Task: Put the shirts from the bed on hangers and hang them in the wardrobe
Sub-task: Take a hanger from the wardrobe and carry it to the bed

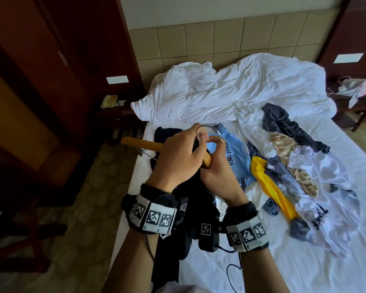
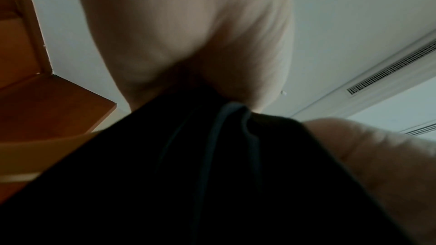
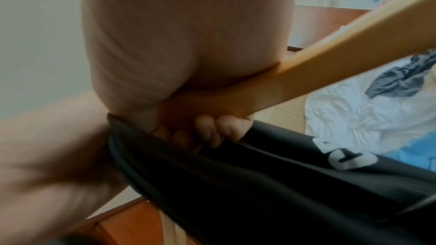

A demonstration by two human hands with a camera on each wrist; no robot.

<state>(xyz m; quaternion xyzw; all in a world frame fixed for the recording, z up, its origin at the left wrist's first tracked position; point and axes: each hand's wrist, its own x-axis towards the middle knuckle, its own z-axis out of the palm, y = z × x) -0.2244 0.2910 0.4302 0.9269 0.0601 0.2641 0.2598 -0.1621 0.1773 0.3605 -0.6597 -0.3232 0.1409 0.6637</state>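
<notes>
- While both hands are meeting above the bed's left edge, the left hand (image 1: pixel 179 151) is curling its fingers round the middle of the wooden hanger (image 1: pixel 140 144), and the right hand (image 1: pixel 217 166) is gripping the hanger's other arm together with the black shirt's collar.
- The hanger is showing pale golden wood with a curved silver hook (image 1: pixel 212 130) rising between the two hands.
- The black shirt (image 3: pixel 271 183) is hanging from the grip, bunching at the fingers and draping down beneath the wrists toward the bed's near left edge; a white print is showing on it.
- Other shirts are lying crumpled on the white bed (image 1: pixel 304 271) just right of the hands: a light blue shirt (image 1: pixel 234 151), a yellow one (image 1: pixel 270 187), a white printed one (image 1: pixel 325 187).
- A rumpled white duvet (image 1: pixel 230 89) is covering the bed's far end, below a tiled headboard.
- Dark wooden furniture is standing along the left.
</notes>
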